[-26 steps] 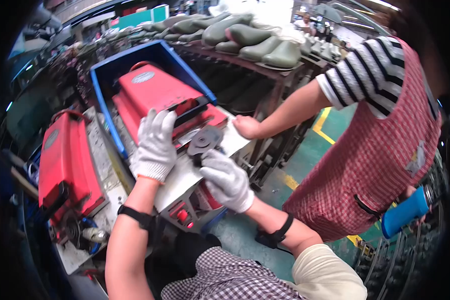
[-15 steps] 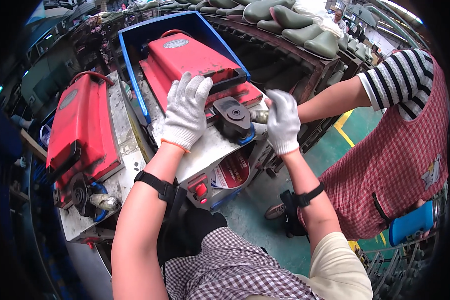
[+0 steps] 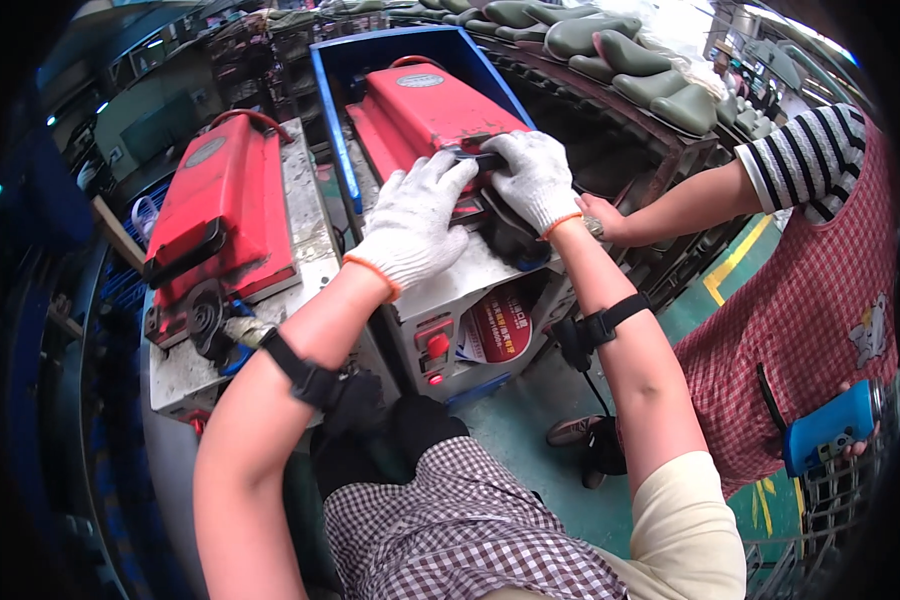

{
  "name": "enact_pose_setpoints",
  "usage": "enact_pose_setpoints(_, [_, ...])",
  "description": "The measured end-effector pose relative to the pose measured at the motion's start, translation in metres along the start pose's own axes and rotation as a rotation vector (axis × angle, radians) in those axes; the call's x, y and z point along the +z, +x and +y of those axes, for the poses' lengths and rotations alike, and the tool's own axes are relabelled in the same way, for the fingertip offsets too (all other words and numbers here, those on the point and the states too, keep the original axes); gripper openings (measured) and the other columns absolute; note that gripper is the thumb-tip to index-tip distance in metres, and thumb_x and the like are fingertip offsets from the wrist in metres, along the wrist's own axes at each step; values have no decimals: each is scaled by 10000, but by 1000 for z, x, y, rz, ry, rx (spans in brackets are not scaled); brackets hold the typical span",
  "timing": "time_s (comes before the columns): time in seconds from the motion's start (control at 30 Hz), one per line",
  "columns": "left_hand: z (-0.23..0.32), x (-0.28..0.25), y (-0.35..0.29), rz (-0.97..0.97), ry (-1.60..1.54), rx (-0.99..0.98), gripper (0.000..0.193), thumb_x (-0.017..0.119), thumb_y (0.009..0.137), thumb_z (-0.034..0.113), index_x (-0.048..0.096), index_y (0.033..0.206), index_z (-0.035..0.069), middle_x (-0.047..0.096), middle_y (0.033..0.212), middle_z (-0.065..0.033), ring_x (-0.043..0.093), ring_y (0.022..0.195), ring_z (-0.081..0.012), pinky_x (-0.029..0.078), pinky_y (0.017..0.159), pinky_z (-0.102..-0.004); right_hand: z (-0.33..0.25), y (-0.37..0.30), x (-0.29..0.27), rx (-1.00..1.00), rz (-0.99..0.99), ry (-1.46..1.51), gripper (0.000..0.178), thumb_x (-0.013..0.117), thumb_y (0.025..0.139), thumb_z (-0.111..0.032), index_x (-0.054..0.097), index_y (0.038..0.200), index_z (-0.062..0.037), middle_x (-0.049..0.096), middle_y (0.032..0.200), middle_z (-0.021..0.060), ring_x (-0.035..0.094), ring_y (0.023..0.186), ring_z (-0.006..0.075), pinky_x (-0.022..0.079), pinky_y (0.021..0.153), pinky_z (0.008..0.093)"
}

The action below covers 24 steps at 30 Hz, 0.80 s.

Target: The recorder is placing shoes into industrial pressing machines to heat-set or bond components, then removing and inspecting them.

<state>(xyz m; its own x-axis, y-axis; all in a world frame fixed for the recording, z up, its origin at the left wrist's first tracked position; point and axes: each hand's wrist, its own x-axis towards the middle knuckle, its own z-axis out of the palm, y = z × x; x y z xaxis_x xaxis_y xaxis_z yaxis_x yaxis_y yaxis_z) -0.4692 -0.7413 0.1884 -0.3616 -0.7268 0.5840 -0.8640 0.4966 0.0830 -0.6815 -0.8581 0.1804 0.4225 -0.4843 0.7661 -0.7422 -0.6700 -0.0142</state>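
Observation:
My left hand [image 3: 417,218], in a white knitted glove, is over the front of the machine with its fingers apart; the fingertips reach the near end of a black handle [image 3: 478,160]. Curled over that handle is my gloved right hand [image 3: 536,182]. The handle is fixed to the front of a red machine cover [image 3: 440,108], which lies down in a blue-sided housing [image 3: 336,150]. Beneath my right hand, the dark latch block [image 3: 518,243] is mostly hidden. A co-worker's bare hand [image 3: 607,220] is at the lever end beside my right wrist.
To the left stands a second red-covered machine [image 3: 228,185] with its own black handle and round latch. A red switch [image 3: 437,346] is on the near machine's front panel. Green boot-shaped forms [image 3: 640,60] line a rack at the back. The co-worker holds a blue cup [image 3: 828,425].
My right hand has moved left, from beside the latch block onto the handle. My left hand has come off the cover's edge and sits lower. The view has shifted.

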Motion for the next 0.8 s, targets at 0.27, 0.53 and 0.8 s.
enact_pose_setpoints(0.27, [-73, -134, -124, 226, 282, -211, 491, 733, 866, 112, 672, 1348, 38, 693, 1347, -203, 623, 1319, -399, 479, 1143, -478, 4, -6, 7, 19, 70, -69, 152, 749, 806, -191, 756, 958, -184, 714, 907, 56, 687, 982, 299, 492, 876, 462])
enact_pose_setpoints(0.53, [-148, -183, -156, -144, 390, -531, 344, 746, 904, 395, 789, 1005, 69, 764, 948, -219, 752, 956, -376, 567, 902, -462, -3, -2, 7, 31, 46, -64, 172, 744, 805, -182, 756, 976, -167, 729, 941, 66, 692, 1018, 308, 491, 920, 464])
enact_pose_setpoints(0.8, [-143, -147, -139, 28, 344, -646, 476, 766, 839, 605, 821, 944, 144, 783, 910, -155, 766, 897, -361, 588, 806, -472, 0, -3, 1, 35, 75, -46, 193, 742, 793, -162, 762, 984, -176, 726, 935, 62, 690, 1013, 306, 499, 921, 456])
